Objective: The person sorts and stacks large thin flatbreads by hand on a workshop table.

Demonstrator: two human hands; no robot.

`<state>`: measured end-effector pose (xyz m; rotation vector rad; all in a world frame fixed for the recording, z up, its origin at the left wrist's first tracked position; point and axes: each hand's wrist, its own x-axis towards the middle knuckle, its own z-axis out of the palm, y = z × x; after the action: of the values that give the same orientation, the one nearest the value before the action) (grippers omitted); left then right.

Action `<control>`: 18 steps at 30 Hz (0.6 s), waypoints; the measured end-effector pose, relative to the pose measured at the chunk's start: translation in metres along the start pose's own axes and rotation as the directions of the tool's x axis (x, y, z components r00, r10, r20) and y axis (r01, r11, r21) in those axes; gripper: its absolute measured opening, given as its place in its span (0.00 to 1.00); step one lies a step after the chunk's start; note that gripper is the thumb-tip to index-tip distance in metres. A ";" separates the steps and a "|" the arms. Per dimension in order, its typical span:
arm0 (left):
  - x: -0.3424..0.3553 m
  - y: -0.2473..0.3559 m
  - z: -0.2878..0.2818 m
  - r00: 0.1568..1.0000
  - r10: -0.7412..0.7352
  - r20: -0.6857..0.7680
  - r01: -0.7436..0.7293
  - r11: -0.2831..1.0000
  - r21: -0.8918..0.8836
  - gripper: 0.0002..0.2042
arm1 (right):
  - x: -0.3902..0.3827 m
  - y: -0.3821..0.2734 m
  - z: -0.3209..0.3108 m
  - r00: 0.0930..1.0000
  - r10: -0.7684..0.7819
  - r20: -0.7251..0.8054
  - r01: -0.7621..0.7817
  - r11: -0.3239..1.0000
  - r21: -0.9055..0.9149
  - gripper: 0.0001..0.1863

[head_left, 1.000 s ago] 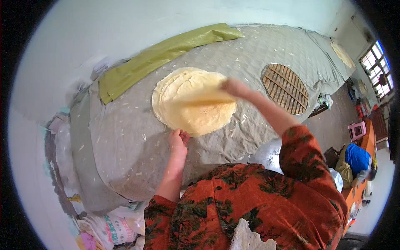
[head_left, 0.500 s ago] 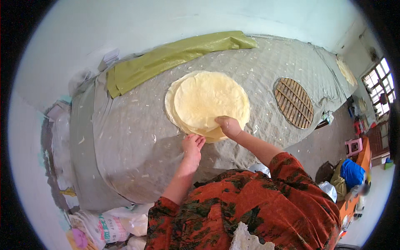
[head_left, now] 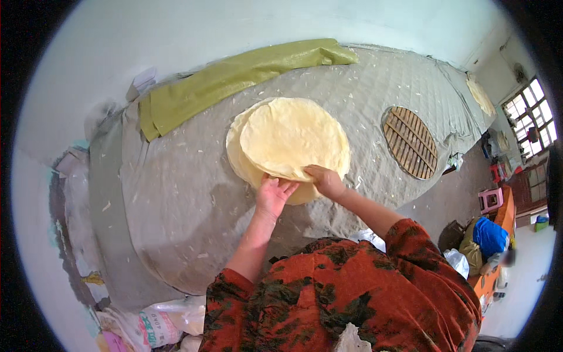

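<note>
A stack of thin, round, pale-yellow flatbreads (head_left: 293, 138) lies on the grey quilted cover. The upper layers are raised at the near edge and shifted over the lower flatbreads (head_left: 237, 155), which show at the left and underneath. My right hand (head_left: 325, 180) is closed on that near edge, thumb on top and the other fingers mostly hidden below. Palm up, my left hand (head_left: 274, 195) is at the raised edge just to the left, fingers stretched out and apart against its underside; whether it bears weight I cannot tell.
A round slatted wooden board (head_left: 410, 142) lies to the right. Along the wall stretches a folded olive-green sheet (head_left: 246, 76). Pale scraps dot the grey cover (head_left: 170, 193). Bags (head_left: 155, 328) sit at the lower left; a pink stool (head_left: 490, 200) stands far right.
The near edge of the upper flatbreads has come up off the lower ones. My left hand has turned palm up and moved slightly up under the edge; my right hand keeps its grip.
</note>
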<state>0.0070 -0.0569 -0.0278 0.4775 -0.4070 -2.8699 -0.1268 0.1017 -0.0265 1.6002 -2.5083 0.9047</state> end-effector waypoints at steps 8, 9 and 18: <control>-0.011 0.011 -0.037 0.783 0.442 -0.438 -0.107 0.789 0.605 0.21 | 0.183 -0.021 -0.173 0.996 0.082 -0.025 -0.086 0.965 -0.249 0.08; -0.016 0.013 -0.037 0.770 0.423 -0.477 -0.063 0.794 0.604 0.19 | 0.179 -0.034 -0.176 0.997 0.079 -0.021 -0.082 0.966 -0.244 0.08; -0.026 0.003 -0.031 0.810 0.370 -0.455 -0.118 0.862 0.492 0.14 | 0.025 -0.014 -0.007 0.999 0.009 0.035 -0.002 0.980 -0.197 0.12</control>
<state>0.0425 -0.0602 -0.0474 1.1731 -0.9396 -2.2302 -0.1283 0.0808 -0.0061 1.5618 -2.5335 0.6095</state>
